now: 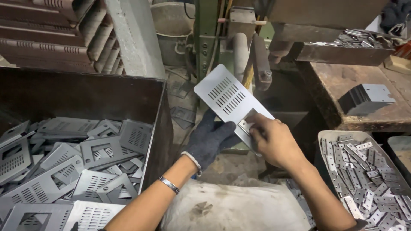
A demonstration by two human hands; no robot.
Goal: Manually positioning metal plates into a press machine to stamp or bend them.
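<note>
Gloved left hand [210, 139] grips slotted plate [230, 102] from below; bare right hand [275, 143] pinches small tab [245, 125] against plate's lower edge. Bin [154, 124] of plates left, tray [325, 137] of tabs right.

I see a dim workshop: a worn, rusty bench [342, 85] at right, a green machine frame [207, 38] ahead, a grimy concrete floor [180, 90] below.
</note>
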